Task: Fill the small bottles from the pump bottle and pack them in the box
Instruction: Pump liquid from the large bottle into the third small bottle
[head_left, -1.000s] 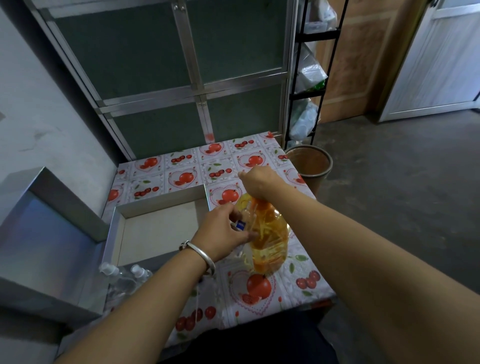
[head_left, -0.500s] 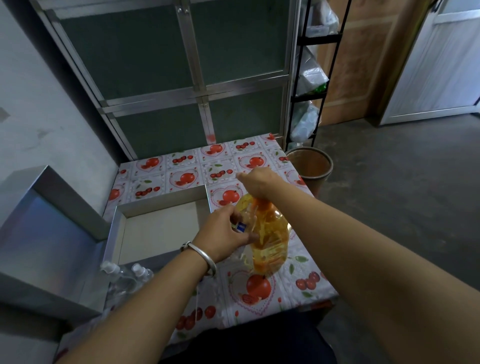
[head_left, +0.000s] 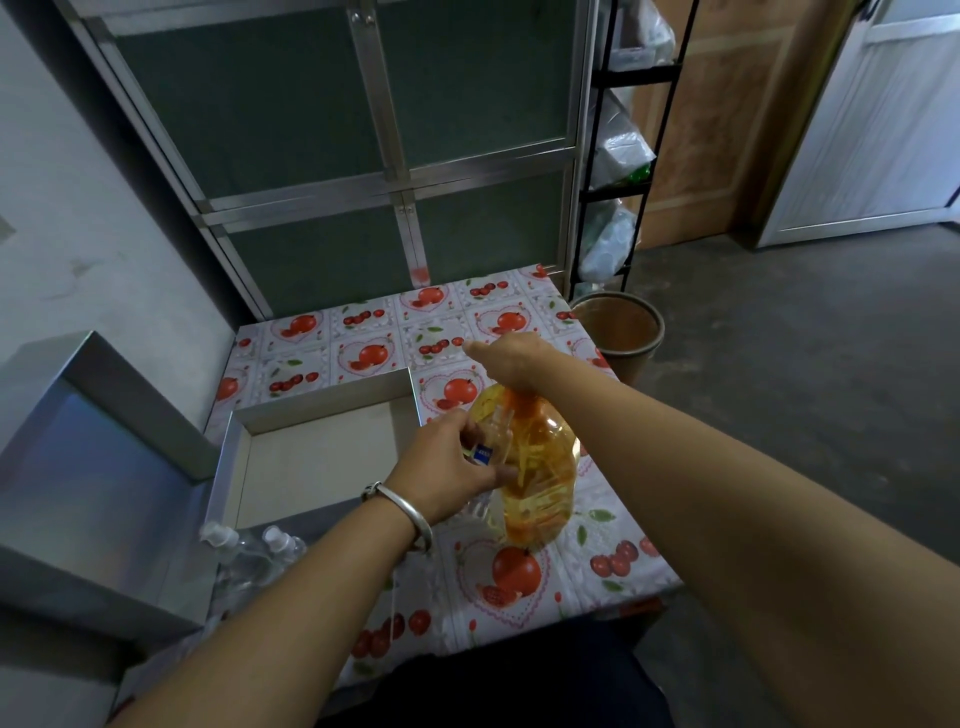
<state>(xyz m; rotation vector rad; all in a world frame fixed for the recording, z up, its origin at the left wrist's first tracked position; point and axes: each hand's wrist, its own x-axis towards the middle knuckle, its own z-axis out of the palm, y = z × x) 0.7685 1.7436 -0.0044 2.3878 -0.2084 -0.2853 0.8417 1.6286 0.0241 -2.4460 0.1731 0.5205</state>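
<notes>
A: Where does the pump bottle stand?

B: On the bench, just right of the box. The right hand covers its top, fingers curled over the pump head, so the pump itself is hidden.

A: And the small bottle?

B: The left hand grips it against the pump bottle's neck. It is clear and hard to make out; only a blue label shows plainly.

A: Other small bottles?

B: Two spare bottles lie at the box's near-left corner, partly cut off by the left forearm.

A: Open room?

B: The box's floor is bare, and bench cloth lies free behind the box. A bin sits past the bench's right edge.
</notes>
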